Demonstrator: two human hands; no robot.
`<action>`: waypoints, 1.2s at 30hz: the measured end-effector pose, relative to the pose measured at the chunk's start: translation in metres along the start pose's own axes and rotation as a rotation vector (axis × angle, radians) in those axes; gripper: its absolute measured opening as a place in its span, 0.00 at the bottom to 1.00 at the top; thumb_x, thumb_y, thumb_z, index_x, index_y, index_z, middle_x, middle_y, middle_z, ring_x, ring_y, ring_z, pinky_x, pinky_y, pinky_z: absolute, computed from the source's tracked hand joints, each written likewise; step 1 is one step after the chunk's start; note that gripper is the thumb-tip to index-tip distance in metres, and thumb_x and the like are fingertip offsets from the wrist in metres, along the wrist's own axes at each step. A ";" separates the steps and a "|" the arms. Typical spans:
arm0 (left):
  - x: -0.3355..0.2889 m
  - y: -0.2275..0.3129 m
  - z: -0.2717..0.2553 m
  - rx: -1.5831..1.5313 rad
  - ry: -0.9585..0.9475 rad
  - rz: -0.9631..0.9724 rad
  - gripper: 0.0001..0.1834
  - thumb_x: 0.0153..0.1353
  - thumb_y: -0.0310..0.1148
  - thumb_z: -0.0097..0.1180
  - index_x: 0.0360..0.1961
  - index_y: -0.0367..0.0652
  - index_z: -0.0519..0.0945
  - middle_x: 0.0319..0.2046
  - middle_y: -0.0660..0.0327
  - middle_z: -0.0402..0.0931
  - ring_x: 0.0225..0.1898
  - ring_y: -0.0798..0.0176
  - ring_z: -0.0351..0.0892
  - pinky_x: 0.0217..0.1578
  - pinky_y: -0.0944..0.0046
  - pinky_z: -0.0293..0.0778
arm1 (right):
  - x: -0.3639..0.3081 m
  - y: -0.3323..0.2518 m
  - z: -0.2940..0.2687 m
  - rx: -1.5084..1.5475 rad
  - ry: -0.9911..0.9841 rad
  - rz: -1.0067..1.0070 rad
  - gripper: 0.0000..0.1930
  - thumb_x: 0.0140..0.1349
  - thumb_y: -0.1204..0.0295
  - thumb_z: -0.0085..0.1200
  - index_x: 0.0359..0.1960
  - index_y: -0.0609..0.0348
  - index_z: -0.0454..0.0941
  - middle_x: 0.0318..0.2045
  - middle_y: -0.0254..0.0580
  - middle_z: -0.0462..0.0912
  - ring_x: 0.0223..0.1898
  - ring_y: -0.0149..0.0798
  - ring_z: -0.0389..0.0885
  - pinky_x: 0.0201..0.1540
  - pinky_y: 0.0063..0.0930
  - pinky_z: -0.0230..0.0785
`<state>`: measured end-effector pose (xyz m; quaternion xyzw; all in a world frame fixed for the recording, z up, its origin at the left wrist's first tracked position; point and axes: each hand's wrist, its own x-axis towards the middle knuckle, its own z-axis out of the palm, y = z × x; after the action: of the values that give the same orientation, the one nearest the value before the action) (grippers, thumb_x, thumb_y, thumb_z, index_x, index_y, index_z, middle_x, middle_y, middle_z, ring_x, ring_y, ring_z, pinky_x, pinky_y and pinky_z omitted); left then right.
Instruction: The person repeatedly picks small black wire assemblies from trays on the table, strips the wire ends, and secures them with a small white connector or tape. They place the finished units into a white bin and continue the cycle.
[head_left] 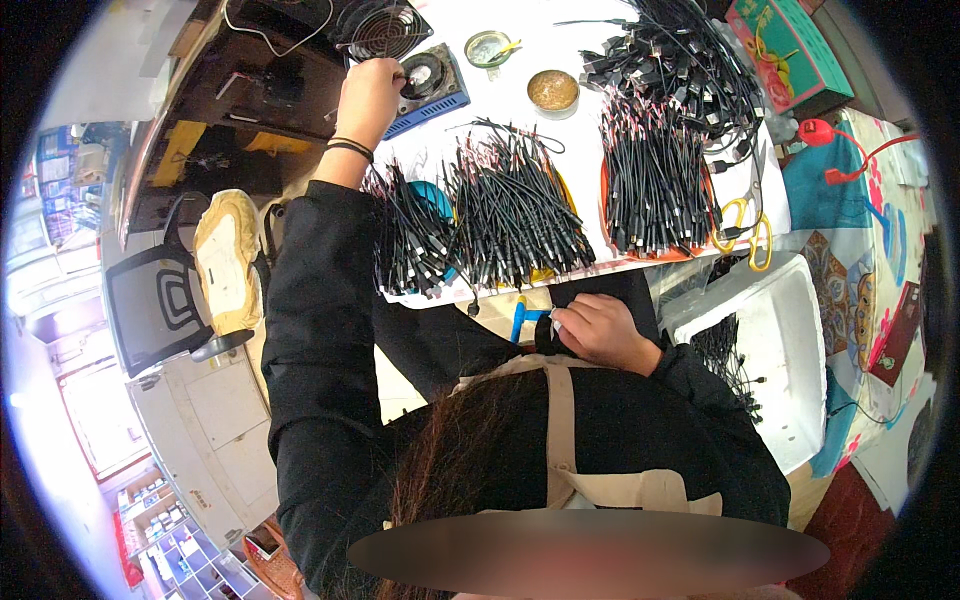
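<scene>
The person wears a black top with long sleeves that reach to both wrists, and the cloth shows soft folds along the arms. Over it there is a beige apron, with a wide strap that goes up the middle of the chest. On the wrist of the left hand (370,98) sit two thin black bands. The right hand (598,328) is bare, without rings. Long dark brown hair hangs in front

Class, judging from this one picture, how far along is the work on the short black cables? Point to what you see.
Done: bundles of short black cables lie sorted in heaps on the white table. In hand: the left hand reaches to the blue device at the table's far edge, and the right hand rests at the lap, pinching something small. Left: a tangled pile of cables and more in the white bin.
</scene>
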<state>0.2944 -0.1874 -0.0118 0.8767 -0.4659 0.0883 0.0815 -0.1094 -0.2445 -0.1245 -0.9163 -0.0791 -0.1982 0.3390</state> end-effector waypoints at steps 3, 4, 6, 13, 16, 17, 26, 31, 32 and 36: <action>0.005 -0.001 0.002 0.041 -0.020 0.043 0.07 0.52 0.28 0.61 0.33 0.38 0.84 0.30 0.46 0.80 0.34 0.43 0.81 0.36 0.53 0.76 | 0.000 0.000 0.000 0.000 -0.012 0.007 0.07 0.50 0.72 0.60 0.29 0.58 0.76 0.21 0.35 0.74 0.26 0.37 0.75 0.27 0.29 0.70; 0.007 -0.001 0.002 0.064 -0.025 0.069 0.07 0.52 0.28 0.61 0.33 0.38 0.84 0.30 0.46 0.80 0.34 0.43 0.81 0.37 0.53 0.76 | 0.000 0.001 0.000 0.008 -0.022 0.015 0.07 0.50 0.72 0.60 0.29 0.58 0.76 0.21 0.35 0.74 0.26 0.37 0.75 0.27 0.29 0.70; 0.011 -0.002 0.004 0.127 -0.067 0.061 0.07 0.53 0.27 0.60 0.33 0.38 0.84 0.30 0.46 0.80 0.35 0.43 0.81 0.38 0.51 0.77 | -0.001 0.001 0.000 -0.003 -0.023 0.009 0.07 0.50 0.72 0.60 0.28 0.58 0.76 0.21 0.35 0.74 0.26 0.37 0.75 0.27 0.29 0.70; 0.015 -0.003 0.011 0.161 -0.073 0.077 0.06 0.52 0.27 0.60 0.33 0.39 0.83 0.30 0.45 0.80 0.35 0.42 0.81 0.39 0.50 0.77 | -0.002 0.000 -0.003 0.018 -0.031 0.015 0.09 0.47 0.75 0.61 0.31 0.60 0.78 0.24 0.37 0.77 0.27 0.38 0.77 0.28 0.30 0.71; 0.013 0.002 0.005 0.150 -0.056 0.076 0.06 0.53 0.27 0.60 0.33 0.38 0.83 0.29 0.46 0.80 0.35 0.42 0.81 0.38 0.51 0.76 | -0.004 -0.002 -0.003 0.020 -0.047 0.032 0.09 0.47 0.75 0.61 0.31 0.60 0.78 0.24 0.37 0.77 0.27 0.38 0.77 0.28 0.31 0.70; 0.011 0.005 -0.001 0.109 -0.050 0.048 0.07 0.53 0.27 0.60 0.33 0.38 0.83 0.29 0.46 0.80 0.35 0.43 0.81 0.38 0.51 0.76 | -0.005 -0.002 -0.002 0.003 -0.005 0.014 0.08 0.48 0.75 0.60 0.32 0.59 0.77 0.24 0.37 0.76 0.27 0.38 0.76 0.28 0.31 0.70; -0.121 0.082 -0.156 -0.791 0.179 -0.171 0.08 0.60 0.29 0.59 0.36 0.34 0.81 0.23 0.64 0.77 0.23 0.72 0.74 0.24 0.74 0.66 | -0.002 -0.016 -0.014 0.268 0.107 0.069 0.05 0.52 0.75 0.57 0.32 0.60 0.78 0.20 0.40 0.74 0.23 0.42 0.75 0.28 0.34 0.69; -0.214 0.141 -0.208 -1.415 0.236 -0.053 0.06 0.64 0.25 0.52 0.39 0.33 0.73 0.32 0.57 0.71 0.21 0.74 0.62 0.20 0.78 0.57 | 0.039 -0.064 -0.058 0.483 0.139 -0.115 0.13 0.57 0.74 0.56 0.43 0.65 0.75 0.31 0.47 0.79 0.33 0.47 0.78 0.38 0.35 0.70; -0.223 0.152 -0.208 -1.547 0.166 0.055 0.08 0.65 0.28 0.53 0.39 0.34 0.71 0.32 0.57 0.69 0.20 0.74 0.61 0.20 0.79 0.56 | 0.047 -0.080 -0.065 0.507 0.135 -0.112 0.16 0.58 0.70 0.55 0.47 0.65 0.73 0.36 0.49 0.78 0.39 0.49 0.77 0.43 0.36 0.69; -0.248 0.203 -0.184 -1.869 0.075 -0.017 0.08 0.60 0.25 0.58 0.38 0.33 0.74 0.36 0.55 0.74 0.22 0.71 0.69 0.23 0.74 0.65 | 0.062 -0.131 -0.074 0.570 0.055 -0.173 0.18 0.65 0.62 0.50 0.49 0.64 0.70 0.44 0.52 0.75 0.48 0.52 0.75 0.53 0.42 0.65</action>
<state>-0.0251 -0.0590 0.1222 0.4552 -0.3384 -0.2947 0.7690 -0.1131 -0.1925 0.0299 -0.7682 -0.2003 -0.2208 0.5666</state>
